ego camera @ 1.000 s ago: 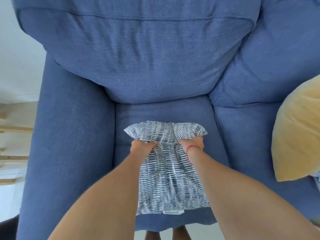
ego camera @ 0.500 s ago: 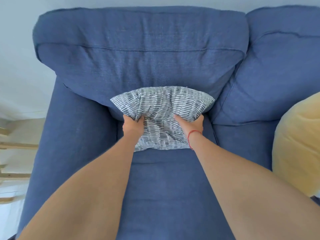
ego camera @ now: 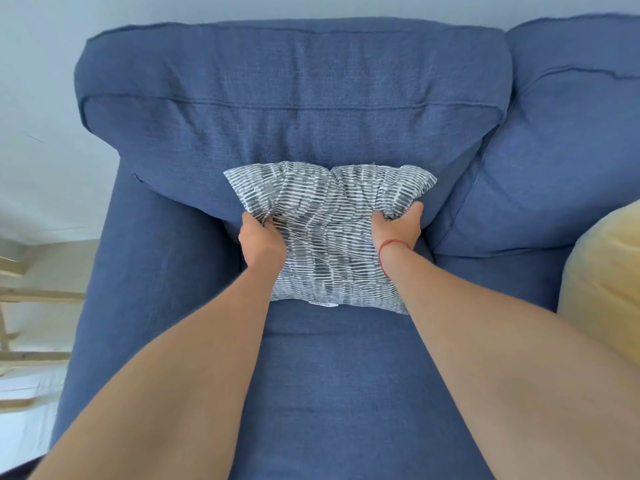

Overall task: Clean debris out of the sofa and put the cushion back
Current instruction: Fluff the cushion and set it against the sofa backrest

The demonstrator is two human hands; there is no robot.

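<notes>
Head view: striped cushion is propped against the sofa backrest, gripped at both sides by left hand and right hand. Probably best pressed back evenly, corners plumped, before it's released.

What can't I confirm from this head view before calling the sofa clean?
- Crevice behind the grey-and-white striped throw cushion: covered by the cushion, which leans against the blue fabric sofa.
- Fingertips of left hand and right hand: buried in bunched fabric.
- Small white label: too small to read.
- Yellow cushion: cut off by the right edge.
</notes>
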